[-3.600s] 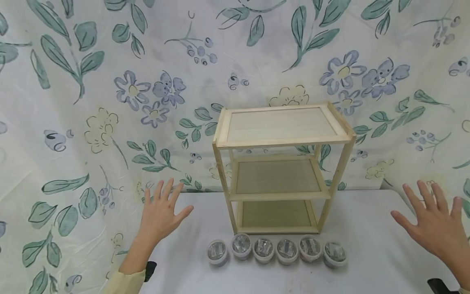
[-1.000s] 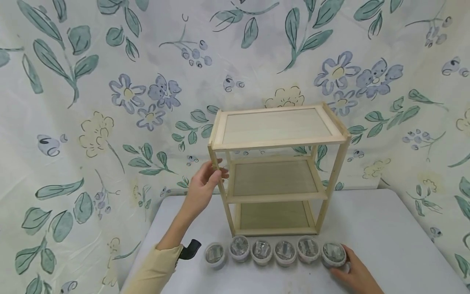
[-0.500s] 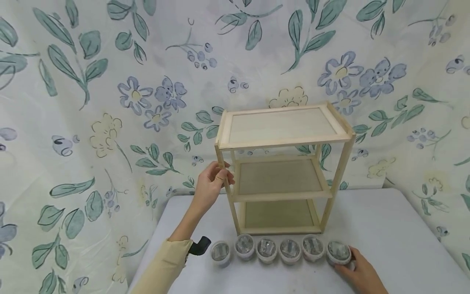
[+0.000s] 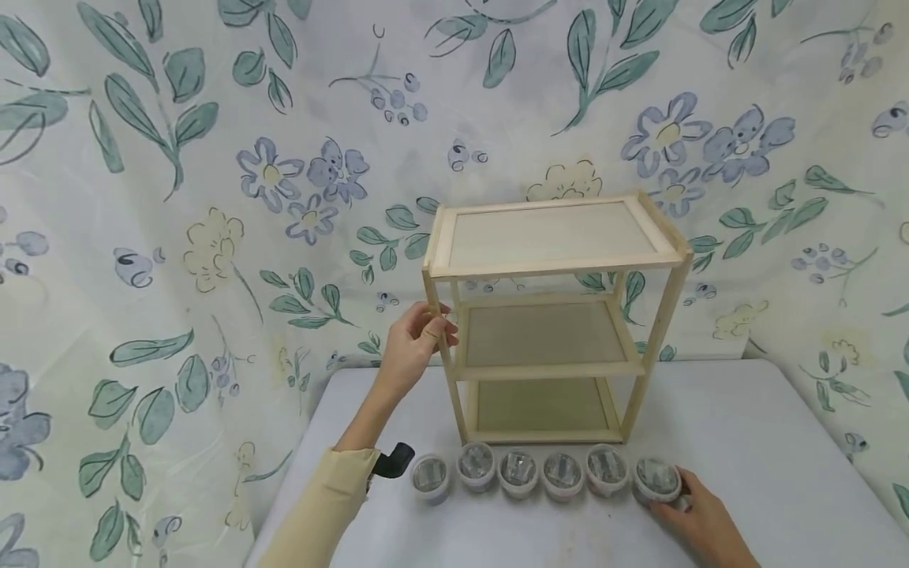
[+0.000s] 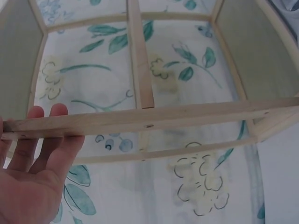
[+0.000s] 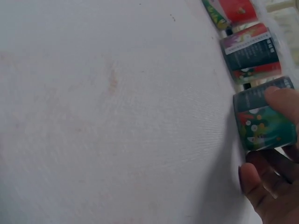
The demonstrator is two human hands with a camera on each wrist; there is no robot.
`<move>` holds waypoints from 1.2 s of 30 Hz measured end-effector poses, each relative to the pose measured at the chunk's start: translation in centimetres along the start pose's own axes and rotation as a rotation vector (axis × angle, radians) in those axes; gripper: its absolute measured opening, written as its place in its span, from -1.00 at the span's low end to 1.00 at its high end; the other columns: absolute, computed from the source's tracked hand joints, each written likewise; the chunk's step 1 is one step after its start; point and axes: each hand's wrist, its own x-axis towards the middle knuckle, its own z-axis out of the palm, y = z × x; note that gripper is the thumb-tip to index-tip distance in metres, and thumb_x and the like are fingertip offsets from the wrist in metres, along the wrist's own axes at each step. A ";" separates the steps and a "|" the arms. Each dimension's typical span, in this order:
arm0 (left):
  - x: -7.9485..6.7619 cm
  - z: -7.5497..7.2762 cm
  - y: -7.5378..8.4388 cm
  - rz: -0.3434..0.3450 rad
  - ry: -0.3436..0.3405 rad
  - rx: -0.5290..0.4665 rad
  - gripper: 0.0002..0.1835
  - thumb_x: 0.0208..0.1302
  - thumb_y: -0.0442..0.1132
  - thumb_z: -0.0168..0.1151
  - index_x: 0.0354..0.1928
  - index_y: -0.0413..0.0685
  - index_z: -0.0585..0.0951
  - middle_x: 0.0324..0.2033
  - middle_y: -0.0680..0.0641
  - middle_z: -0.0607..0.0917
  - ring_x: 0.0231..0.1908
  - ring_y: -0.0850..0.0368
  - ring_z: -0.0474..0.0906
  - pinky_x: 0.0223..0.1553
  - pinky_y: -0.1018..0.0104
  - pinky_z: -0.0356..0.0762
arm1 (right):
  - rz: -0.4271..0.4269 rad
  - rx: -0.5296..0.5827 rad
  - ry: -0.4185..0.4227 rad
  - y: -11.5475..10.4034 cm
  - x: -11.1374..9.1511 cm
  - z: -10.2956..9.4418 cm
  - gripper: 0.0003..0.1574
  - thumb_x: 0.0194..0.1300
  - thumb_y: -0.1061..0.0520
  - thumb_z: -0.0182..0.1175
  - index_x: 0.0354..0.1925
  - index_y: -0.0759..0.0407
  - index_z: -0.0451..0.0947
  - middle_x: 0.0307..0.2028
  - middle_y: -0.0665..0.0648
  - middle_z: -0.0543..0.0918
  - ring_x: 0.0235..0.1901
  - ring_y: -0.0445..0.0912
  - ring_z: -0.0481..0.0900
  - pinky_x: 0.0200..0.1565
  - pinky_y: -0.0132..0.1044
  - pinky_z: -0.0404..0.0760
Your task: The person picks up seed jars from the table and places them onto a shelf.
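A three-tier wooden shelf (image 4: 554,237) stands on the white table. My left hand (image 4: 408,347) grips its front left post, with the fingers behind the post in the head view. In the left wrist view, that hand (image 5: 35,186) holds the wooden post (image 5: 196,114) near one end. A row of several small round tubs with clear lids stands before the shelf. My right hand (image 4: 703,517) holds the rightmost tub (image 4: 655,475) from its right side. The right wrist view shows this tub (image 6: 264,123) with a green printed label, the hand (image 6: 280,198) curled about it.
The other tubs, such as the leftmost tub (image 4: 430,477), stand in a line close to the shelf's front. Behind the table (image 4: 753,442) hangs a floral cloth (image 4: 497,118). A black wrist strap (image 4: 394,460) shows at the left sleeve.
Both hands were spread over the table's sides. The left has moved to the shelf post and gripped it; the right has taken hold of the rightmost tub. The last second shows little movement.
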 end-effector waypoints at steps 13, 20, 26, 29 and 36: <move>0.6 0.0 0.6 0.002 -0.016 -0.015 -0.79 0.50 -0.32 0.05 0.06 -0.28 0.51 -0.22 -0.38 0.65 -0.22 -0.19 0.68 -0.01 0.03 0.64 | -0.067 0.060 0.058 -2.2 -1.6 -4.0 0.02 0.24 -0.04 0.38 0.35 0.49 0.11 0.12 0.54 0.47 -0.15 0.09 0.64 -0.30 -0.35 0.63; 0.1 0.1 0.4 -0.014 -0.018 -0.023 -0.76 0.50 -0.27 0.07 0.06 -0.30 0.51 -0.21 -0.39 0.65 -0.22 -0.21 0.69 -0.01 0.02 0.64 | -0.191 0.032 0.156 -4.0 -2.6 -7.0 -0.07 0.23 0.01 0.40 0.32 0.43 0.18 0.07 0.48 0.52 -0.19 0.09 0.65 -0.32 -0.37 0.64; -0.1 0.0 0.3 -0.012 -0.009 -0.013 -0.77 0.51 -0.28 0.05 0.06 -0.28 0.50 -0.22 -0.36 0.65 -0.24 -0.11 0.69 -0.01 0.05 0.65 | -0.243 0.014 0.183 -6.2 -2.7 -9.5 -0.10 0.24 0.02 0.40 0.33 0.38 0.20 0.08 0.45 0.53 -0.27 -0.14 0.65 -0.36 -0.36 0.64; 0.0 0.0 0.2 -0.005 -0.009 -0.009 -0.75 0.51 -0.27 0.05 0.07 -0.28 0.49 -0.22 -0.36 0.65 -0.25 -0.07 0.69 -0.01 0.03 0.65 | -0.274 0.006 0.186 -7.7 -2.7 -11.1 -0.10 0.25 0.02 0.39 0.34 0.36 0.20 0.12 0.42 0.53 -0.27 -0.35 0.59 -0.36 -0.36 0.64; -0.1 0.0 0.0 -0.011 -0.007 -0.019 -0.76 0.51 -0.28 0.05 0.07 -0.29 0.50 -0.22 -0.37 0.64 -0.24 -0.14 0.68 0.01 0.03 0.64 | -0.499 0.034 0.255 -11.6 -2.2 -14.9 -0.19 0.20 0.24 0.40 0.32 0.32 0.26 0.09 0.10 0.50 -0.12 -0.57 0.40 -0.18 -0.65 0.49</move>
